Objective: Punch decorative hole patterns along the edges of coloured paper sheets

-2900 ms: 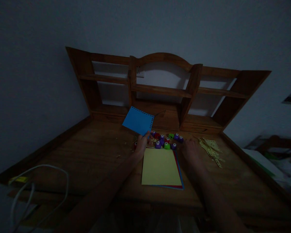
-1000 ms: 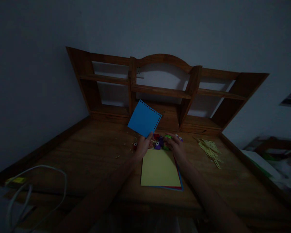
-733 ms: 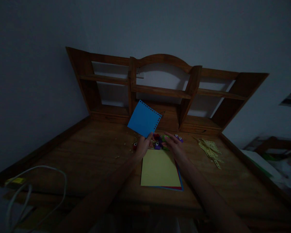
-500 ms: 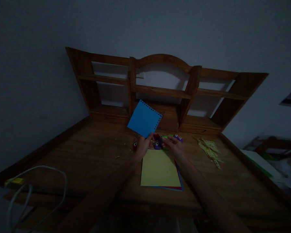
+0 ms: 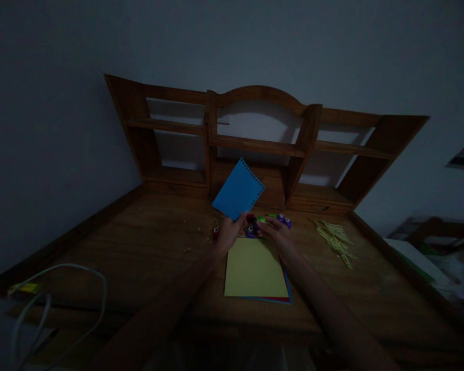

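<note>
Between the fingers and thumb of my left hand is a blue sheet of paper, gripped at its lower corner and raised above the desk. Small punched holes run along its right-hand edges. My right hand is closed on a small green craft punch, partly covered by the fingers. Purple punches and a dark red punch lie around both hands. Just below the hands rests a stack of coloured sheets, with a yellow sheet on top and red and blue edges showing.
Punched yellow paper strips lie on the right of the wooden desk. Tiny paper bits are scattered left of the hands. A wooden shelf unit stands at the back. A white cable loops at the front left.
The blue sheet has shifted right and turned in my left hand, its face tilting. The green punch shows more clearly in my right hand, which has barely moved.
</note>
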The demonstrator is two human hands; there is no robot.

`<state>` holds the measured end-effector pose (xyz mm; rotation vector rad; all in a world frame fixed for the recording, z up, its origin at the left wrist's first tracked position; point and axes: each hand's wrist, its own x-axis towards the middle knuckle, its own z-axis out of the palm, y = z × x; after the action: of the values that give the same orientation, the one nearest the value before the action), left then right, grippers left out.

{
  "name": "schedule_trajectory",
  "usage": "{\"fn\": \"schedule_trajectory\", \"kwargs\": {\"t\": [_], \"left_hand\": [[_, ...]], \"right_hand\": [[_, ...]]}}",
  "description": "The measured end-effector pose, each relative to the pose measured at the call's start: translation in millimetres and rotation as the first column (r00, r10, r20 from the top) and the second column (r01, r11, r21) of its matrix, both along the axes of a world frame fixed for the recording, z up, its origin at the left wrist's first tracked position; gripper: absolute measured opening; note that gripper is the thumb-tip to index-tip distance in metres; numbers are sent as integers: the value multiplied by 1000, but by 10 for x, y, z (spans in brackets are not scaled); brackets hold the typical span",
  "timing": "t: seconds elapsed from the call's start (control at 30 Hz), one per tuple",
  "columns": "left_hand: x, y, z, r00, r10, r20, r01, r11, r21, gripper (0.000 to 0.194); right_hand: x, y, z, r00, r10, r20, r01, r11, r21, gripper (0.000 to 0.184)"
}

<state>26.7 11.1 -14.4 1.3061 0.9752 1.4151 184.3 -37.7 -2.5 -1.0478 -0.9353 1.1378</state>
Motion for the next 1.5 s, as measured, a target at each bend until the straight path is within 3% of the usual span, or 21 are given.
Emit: {"fn": "schedule_trajectory", "kwargs": {"t": [0.17,0.4,0.7,0.93,1.13,1.3,1.5], "left_hand": [[-22,-59,55,996,-35,-85,39,998,41,32],[-13,-33,32,998,-45,-33,47,997,58,25],[-5,31,-61,996,-4,-89,5,1000,12,46],[-1,59,-83,993,34,-115,-28,998,49,46],[12,14,-40,997,-42,-70,42,999,-14,47],[20,-53,44,996,-76,-55,76,997,-1,44],[27,-51,15,986,-130,-100,134,991,27,45]], "right_hand": [[18,18,-13,1000,20,-1,-20,1000,-13,40],[21,5,-24,999,46,22,-46,999,-20,38],[13,-27,11,996,56,62,-55,998,-21,37],[17,-15,11,996,71,50,-70,997,-25,37],[15,4,-23,998,65,25,-64,998,-29,37],[21,15,-41,996,83,14,-82,996,-32,35],[25,17,-43,994,105,5,-105,994,-17,35]]}}
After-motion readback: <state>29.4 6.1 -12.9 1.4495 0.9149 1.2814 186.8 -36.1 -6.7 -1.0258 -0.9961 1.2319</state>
